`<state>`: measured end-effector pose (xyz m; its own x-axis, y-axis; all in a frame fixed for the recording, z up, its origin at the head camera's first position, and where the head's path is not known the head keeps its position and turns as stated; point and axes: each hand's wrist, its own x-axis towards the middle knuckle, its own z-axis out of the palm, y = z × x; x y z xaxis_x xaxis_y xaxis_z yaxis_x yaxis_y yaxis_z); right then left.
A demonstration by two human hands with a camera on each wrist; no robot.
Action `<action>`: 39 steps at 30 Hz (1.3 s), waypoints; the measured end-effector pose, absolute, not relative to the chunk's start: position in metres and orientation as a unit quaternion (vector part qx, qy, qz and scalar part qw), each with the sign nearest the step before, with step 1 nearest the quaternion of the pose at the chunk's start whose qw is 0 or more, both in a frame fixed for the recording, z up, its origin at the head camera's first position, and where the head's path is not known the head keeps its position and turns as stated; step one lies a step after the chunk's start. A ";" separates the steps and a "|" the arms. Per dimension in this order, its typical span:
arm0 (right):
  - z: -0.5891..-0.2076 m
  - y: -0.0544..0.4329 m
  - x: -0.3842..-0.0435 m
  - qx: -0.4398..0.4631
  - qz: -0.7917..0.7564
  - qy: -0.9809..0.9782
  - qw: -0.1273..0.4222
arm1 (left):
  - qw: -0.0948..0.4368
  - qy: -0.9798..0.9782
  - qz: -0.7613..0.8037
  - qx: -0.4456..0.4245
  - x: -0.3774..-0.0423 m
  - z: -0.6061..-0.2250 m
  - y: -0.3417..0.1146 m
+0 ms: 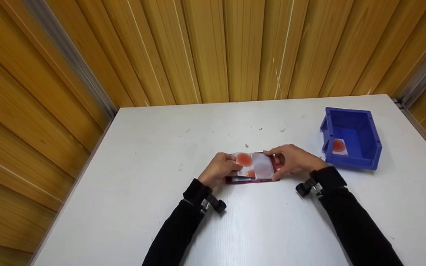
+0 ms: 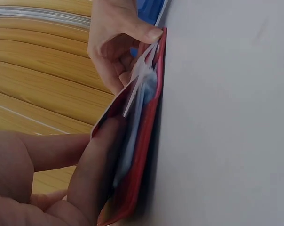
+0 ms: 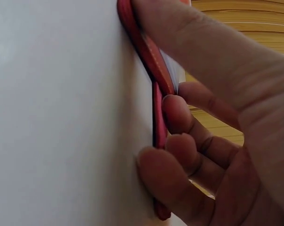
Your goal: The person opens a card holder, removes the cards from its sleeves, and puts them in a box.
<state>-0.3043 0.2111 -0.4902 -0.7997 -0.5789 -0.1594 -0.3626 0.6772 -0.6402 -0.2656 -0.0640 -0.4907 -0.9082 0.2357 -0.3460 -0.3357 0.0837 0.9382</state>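
Note:
A red card holder (image 1: 250, 181) with clear plastic sleeves lies on the white table in the head view. My left hand (image 1: 218, 168) pinches a white card (image 1: 245, 170) printed with orange-red circles. The card's right edge meets a clear sleeve (image 1: 263, 166); how far it reaches inside I cannot tell. In the left wrist view the card (image 2: 114, 104) tilts above the sleeves and the red cover (image 2: 149, 125). My right hand (image 1: 297, 160) grips the holder's right end, thumb at the near corner and fingers at the far side. In the right wrist view its fingertips (image 3: 177, 113) touch the red cover (image 3: 156, 61).
A blue plastic bin (image 1: 351, 162) stands at the right of the table, with another orange-circled card (image 1: 339, 146) inside. Wood-patterned panels (image 1: 213, 51) rise behind the table (image 1: 154, 147) and along its left side.

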 end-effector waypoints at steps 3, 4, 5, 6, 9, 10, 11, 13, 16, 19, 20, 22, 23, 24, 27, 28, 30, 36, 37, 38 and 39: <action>-0.491 0.210 -0.306 -0.261 -0.304 0.899 0.179 | 0.207 0.713 0.669 -0.031 -0.267 -0.486 -0.068; -0.491 0.209 -0.306 -0.262 -0.304 0.898 0.178 | 0.202 0.716 0.668 -0.027 -0.268 -0.483 -0.070; -0.491 0.209 -0.306 -0.263 -0.304 0.898 0.177 | 0.195 0.718 0.668 -0.021 -0.269 -0.479 -0.073; -0.490 0.209 -0.306 -0.264 -0.303 0.899 0.176 | 0.187 0.719 0.669 -0.013 -0.269 -0.475 -0.076; -0.490 0.210 -0.306 -0.260 -0.299 0.901 0.176 | 0.166 0.716 0.678 0.002 -0.271 -0.459 -0.084; -0.489 0.211 -0.306 -0.259 -0.297 0.902 0.175 | 0.161 0.715 0.680 0.007 -0.271 -0.454 -0.087; -0.489 0.211 -0.306 -0.257 -0.295 0.903 0.176 | 0.159 0.713 0.683 0.010 -0.271 -0.449 -0.089; -0.489 0.212 -0.306 -0.259 -0.293 0.904 0.174 | 0.156 0.711 0.686 0.016 -0.271 -0.441 -0.092; -0.490 0.212 -0.305 -0.262 -0.292 0.904 0.167 | 0.154 0.709 0.688 0.022 -0.270 -0.434 -0.094; -0.490 0.212 -0.305 -0.262 -0.291 0.905 0.165 | 0.151 0.710 0.688 0.023 -0.270 -0.433 -0.094; -0.490 0.212 -0.305 -0.262 -0.291 0.905 0.166 | 0.152 0.709 0.688 0.023 -0.270 -0.433 -0.094; -0.489 0.212 -0.305 -0.267 -0.292 0.903 0.170 | 0.153 0.711 0.687 0.022 -0.270 -0.434 -0.093; -0.488 0.212 -0.306 -0.268 -0.295 0.901 0.173 | 0.154 0.711 0.686 0.020 -0.270 -0.435 -0.093; -0.488 0.213 -0.306 -0.271 -0.301 0.898 0.174 | 0.155 0.711 0.686 0.019 -0.270 -0.436 -0.093; -0.485 0.213 -0.306 -0.281 -0.323 0.888 0.167 | 0.159 0.710 0.686 0.015 -0.269 -0.437 -0.092; -0.484 0.213 -0.306 -0.283 -0.334 0.885 0.159 | 0.160 0.710 0.686 0.013 -0.269 -0.438 -0.092; -0.482 0.210 -0.305 -0.278 -0.365 0.878 0.136 | 0.160 0.709 0.687 0.012 -0.270 -0.439 -0.091; -0.475 0.187 -0.301 -0.194 -0.542 0.815 0.072 | 0.157 0.706 0.690 0.015 -0.269 -0.440 -0.088; -0.474 0.182 -0.300 -0.175 -0.578 0.795 0.068 | 0.155 0.706 0.691 0.017 -0.268 -0.440 -0.087; -0.474 0.177 -0.298 -0.156 -0.611 0.773 0.066 | 0.154 0.705 0.692 0.017 -0.268 -0.441 -0.086; -0.473 0.173 -0.296 -0.138 -0.637 0.755 0.065 | 0.153 0.703 0.695 0.018 -0.267 -0.442 -0.085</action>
